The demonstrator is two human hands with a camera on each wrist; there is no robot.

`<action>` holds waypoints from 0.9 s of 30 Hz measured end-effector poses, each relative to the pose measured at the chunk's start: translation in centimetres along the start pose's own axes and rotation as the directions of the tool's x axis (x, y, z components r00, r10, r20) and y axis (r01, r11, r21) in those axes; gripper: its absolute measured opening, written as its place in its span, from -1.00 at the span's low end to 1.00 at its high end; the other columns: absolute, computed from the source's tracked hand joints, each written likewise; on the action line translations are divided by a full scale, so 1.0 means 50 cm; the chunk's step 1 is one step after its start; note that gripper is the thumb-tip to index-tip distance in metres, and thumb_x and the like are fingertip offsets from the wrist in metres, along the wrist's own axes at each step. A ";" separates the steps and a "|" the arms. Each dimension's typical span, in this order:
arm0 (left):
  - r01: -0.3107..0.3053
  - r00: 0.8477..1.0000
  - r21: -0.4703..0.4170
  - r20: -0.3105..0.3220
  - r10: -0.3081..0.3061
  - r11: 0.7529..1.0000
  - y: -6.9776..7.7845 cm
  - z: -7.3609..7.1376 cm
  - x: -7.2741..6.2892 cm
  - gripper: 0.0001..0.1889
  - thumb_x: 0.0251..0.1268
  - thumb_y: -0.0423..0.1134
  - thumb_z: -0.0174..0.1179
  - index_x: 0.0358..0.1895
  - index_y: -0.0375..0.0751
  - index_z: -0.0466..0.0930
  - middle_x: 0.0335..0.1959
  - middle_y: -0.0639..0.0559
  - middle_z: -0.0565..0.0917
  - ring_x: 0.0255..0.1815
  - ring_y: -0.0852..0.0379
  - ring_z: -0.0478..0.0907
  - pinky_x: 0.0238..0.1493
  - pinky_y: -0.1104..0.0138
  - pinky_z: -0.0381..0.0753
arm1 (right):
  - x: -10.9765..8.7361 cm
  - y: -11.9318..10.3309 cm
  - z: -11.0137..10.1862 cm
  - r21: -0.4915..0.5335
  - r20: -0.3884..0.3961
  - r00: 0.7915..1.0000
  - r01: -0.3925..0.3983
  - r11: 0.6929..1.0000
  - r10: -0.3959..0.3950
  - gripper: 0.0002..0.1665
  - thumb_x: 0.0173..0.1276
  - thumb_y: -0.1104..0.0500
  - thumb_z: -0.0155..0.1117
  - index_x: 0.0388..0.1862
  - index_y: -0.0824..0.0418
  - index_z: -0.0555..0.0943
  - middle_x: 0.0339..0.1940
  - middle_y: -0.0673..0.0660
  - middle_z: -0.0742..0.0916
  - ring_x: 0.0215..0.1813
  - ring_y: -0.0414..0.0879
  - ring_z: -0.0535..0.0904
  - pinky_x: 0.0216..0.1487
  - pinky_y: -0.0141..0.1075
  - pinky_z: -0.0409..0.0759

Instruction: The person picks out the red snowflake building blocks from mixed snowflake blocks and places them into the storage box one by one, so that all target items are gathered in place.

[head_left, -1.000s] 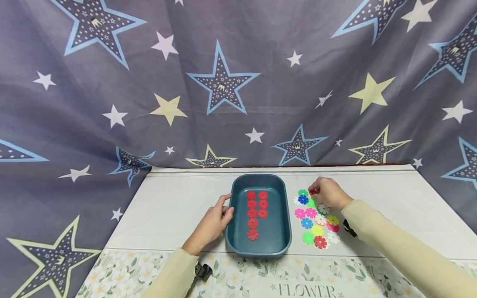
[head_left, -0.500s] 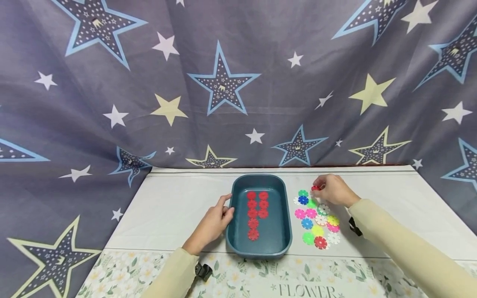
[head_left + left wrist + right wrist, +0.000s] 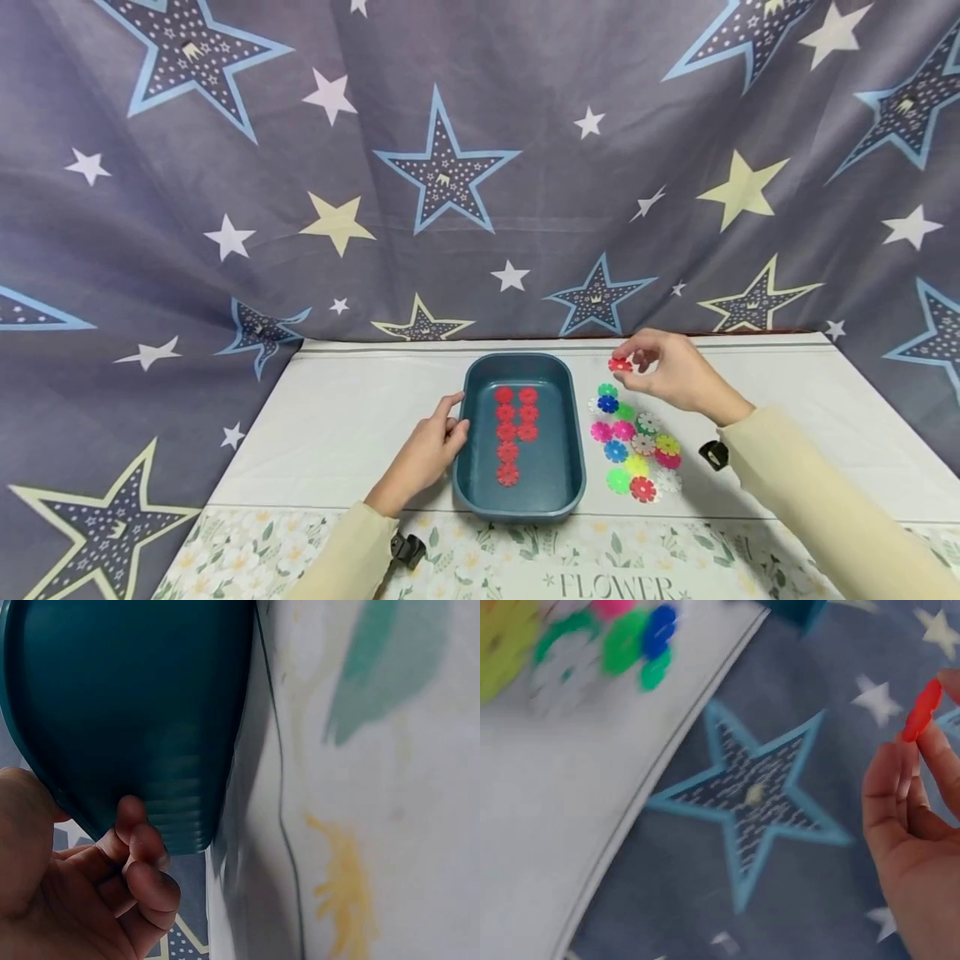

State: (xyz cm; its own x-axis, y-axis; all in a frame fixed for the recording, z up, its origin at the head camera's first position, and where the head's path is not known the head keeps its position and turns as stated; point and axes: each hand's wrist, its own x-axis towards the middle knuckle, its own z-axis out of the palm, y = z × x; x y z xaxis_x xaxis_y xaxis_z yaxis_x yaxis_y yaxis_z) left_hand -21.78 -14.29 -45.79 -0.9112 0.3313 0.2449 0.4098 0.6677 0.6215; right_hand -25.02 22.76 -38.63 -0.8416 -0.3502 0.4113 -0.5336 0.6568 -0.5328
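Note:
My right hand (image 3: pixel 678 373) pinches a red notched plastic disc (image 3: pixel 619 365) between thumb and fingertips, raised behind the loose discs. The right wrist view shows this red disc (image 3: pixel 922 710) edge-on between the fingertips. At the left side of a dark teal tray (image 3: pixel 555 487), my left hand (image 3: pixel 427 452) holds the rim. Its curled fingers (image 3: pixel 154 889) lie against the outer wall in the left wrist view, the thumb at the rim. Several red discs (image 3: pixel 507 452) lie inside the tray in two columns, the left one longer.
Right of the tray lies a loose group of notched discs, among them blue (image 3: pixel 616 451), green (image 3: pixel 618 481), yellow (image 3: pixel 637 465) and another red disc (image 3: pixel 642 489). A star-patterned curtain (image 3: pixel 480 275) hangs behind the white tabletop (image 3: pixel 360 400); a floral strip (image 3: pixel 465 558) runs along the front.
My right hand has lifted the red disc from the back of the loose group and moved it slightly left and up. The left hand stays at the tray.

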 end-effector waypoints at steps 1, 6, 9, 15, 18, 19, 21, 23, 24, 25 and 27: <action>-0.001 1.000 -0.003 -0.001 0.001 1.000 -0.001 0.000 -0.001 -0.52 0.41 -0.26 0.06 0.33 -0.32 0.26 -0.71 0.26 0.32 -0.73 0.33 0.23 -0.54 0.37 0.35 | -0.001 -0.012 0.004 0.004 0.015 0.999 0.034 0.999 -0.034 -0.77 0.02 0.16 0.52 -0.30 0.08 0.70 -0.39 -0.08 0.65 -0.39 -0.14 0.50 -0.37 -0.26 0.50; 0.001 1.000 -0.008 -0.003 -0.001 1.000 -0.004 0.001 -0.002 -0.53 0.42 -0.26 0.05 0.33 -0.32 0.27 -0.71 0.27 0.33 -0.74 0.33 0.23 -0.53 0.38 0.35 | -0.007 -0.059 0.041 0.040 0.075 0.986 0.147 0.988 -0.149 -0.75 0.02 0.15 0.52 -0.28 0.05 0.69 -0.34 -0.15 0.64 -0.37 -0.19 0.51 -0.34 -0.28 0.52; -0.001 1.000 -0.006 -0.003 0.001 1.000 -0.005 0.002 -0.003 -0.52 0.42 -0.25 0.05 0.33 -0.32 0.27 -0.71 0.27 0.32 -0.74 0.33 0.23 -0.53 0.38 0.34 | -0.013 -0.079 0.066 0.084 0.113 0.976 0.179 0.980 -0.188 -0.74 0.04 0.15 0.51 -0.25 0.05 0.68 -0.32 -0.16 0.64 -0.35 -0.20 0.52 -0.36 -0.32 0.52; -0.007 1.000 -0.009 -0.007 0.007 1.000 -0.007 0.003 -0.004 -0.53 0.41 -0.26 0.06 0.32 -0.34 0.27 -0.70 0.26 0.32 -0.73 0.33 0.23 -0.53 0.38 0.34 | -0.019 -0.108 0.105 0.144 0.170 0.942 0.268 0.953 -0.291 -0.82 0.13 0.15 0.45 -0.25 0.05 0.69 -0.27 -0.14 0.63 -0.33 -0.18 0.52 -0.38 -0.32 0.52; -0.009 1.000 -0.007 -0.009 0.009 1.000 -0.007 0.003 -0.004 -0.53 0.41 -0.26 0.06 0.32 -0.32 0.28 -0.71 0.26 0.32 -0.74 0.33 0.23 -0.54 0.38 0.34 | -0.019 -0.115 0.122 0.128 0.189 0.931 0.291 0.948 -0.312 -0.83 0.14 0.15 0.44 -0.26 0.04 0.69 -0.25 -0.14 0.62 -0.28 -0.16 0.51 -0.31 -0.31 0.52; -0.010 1.000 -0.005 -0.008 0.010 1.000 -0.007 0.004 -0.004 -0.53 0.41 -0.26 0.06 0.32 -0.32 0.27 -0.70 0.26 0.32 -0.73 0.33 0.23 -0.54 0.38 0.34 | -0.020 -0.116 0.127 0.117 0.196 0.930 0.292 0.949 -0.311 -0.83 0.14 0.14 0.44 -0.26 0.03 0.69 -0.25 -0.15 0.62 -0.25 -0.16 0.50 -0.28 -0.31 0.51; -0.011 1.000 -0.006 -0.006 0.011 1.000 -0.007 0.004 -0.003 -0.53 0.42 -0.25 0.05 0.32 -0.32 0.27 -0.70 0.26 0.33 -0.73 0.34 0.23 -0.54 0.38 0.34 | -0.020 -0.119 0.136 0.100 0.208 0.930 0.289 0.952 -0.304 -0.83 0.13 0.13 0.44 -0.26 0.03 0.70 -0.26 -0.15 0.62 -0.21 -0.14 0.50 -0.21 -0.30 0.50; -0.011 1.000 -0.006 -0.006 0.011 1.000 -0.006 0.003 -0.003 -0.53 0.42 -0.25 0.05 0.32 -0.31 0.27 -0.70 0.27 0.33 -0.73 0.34 0.23 -0.53 0.39 0.35 | -0.019 -0.121 0.145 0.086 0.228 0.928 0.284 0.955 -0.296 -0.84 0.14 0.11 0.44 -0.26 0.02 0.70 -0.26 -0.16 0.62 -0.19 -0.15 0.49 -0.18 -0.29 0.49; -0.014 1.000 -0.006 -0.007 0.013 1.000 -0.006 0.003 -0.003 -0.53 0.42 -0.25 0.05 0.32 -0.31 0.27 -0.70 0.27 0.33 -0.73 0.34 0.24 -0.53 0.38 0.35 | -0.019 -0.122 0.149 0.081 0.238 0.926 0.283 0.956 -0.294 -0.84 0.14 0.10 0.44 -0.26 0.02 0.70 -0.26 -0.16 0.62 -0.18 -0.16 0.49 -0.17 -0.28 0.49; -0.015 1.000 -0.006 -0.009 0.015 1.000 -0.006 0.003 -0.002 -0.53 0.42 -0.25 0.05 0.32 -0.31 0.27 -0.70 0.27 0.33 -0.73 0.34 0.24 -0.53 0.38 0.35 | -0.018 -0.123 0.153 0.078 0.249 0.924 0.279 0.957 -0.290 -0.83 0.13 0.09 0.45 -0.26 0.02 0.71 -0.26 -0.16 0.62 -0.18 -0.17 0.49 -0.16 -0.29 0.49; -0.018 1.000 -0.005 -0.011 0.018 1.000 -0.005 0.002 -0.002 -0.53 0.42 -0.25 0.05 0.32 -0.31 0.27 -0.70 0.27 0.33 -0.73 0.34 0.24 -0.52 0.38 0.35 | -0.016 -0.126 0.161 0.076 0.279 0.916 0.278 0.958 -0.288 -0.81 0.13 0.08 0.45 -0.25 0.03 0.72 -0.26 -0.16 0.62 -0.17 -0.20 0.48 -0.14 -0.30 0.49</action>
State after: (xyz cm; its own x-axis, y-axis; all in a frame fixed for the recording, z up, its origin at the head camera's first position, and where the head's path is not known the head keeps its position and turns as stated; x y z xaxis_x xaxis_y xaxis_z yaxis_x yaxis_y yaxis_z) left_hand -21.81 -14.43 -46.03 -0.9042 0.3360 0.2639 0.4258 0.6584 0.6206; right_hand -21.65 13.53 -41.55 -0.6407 -0.6961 0.3239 -0.7511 0.4807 -0.4525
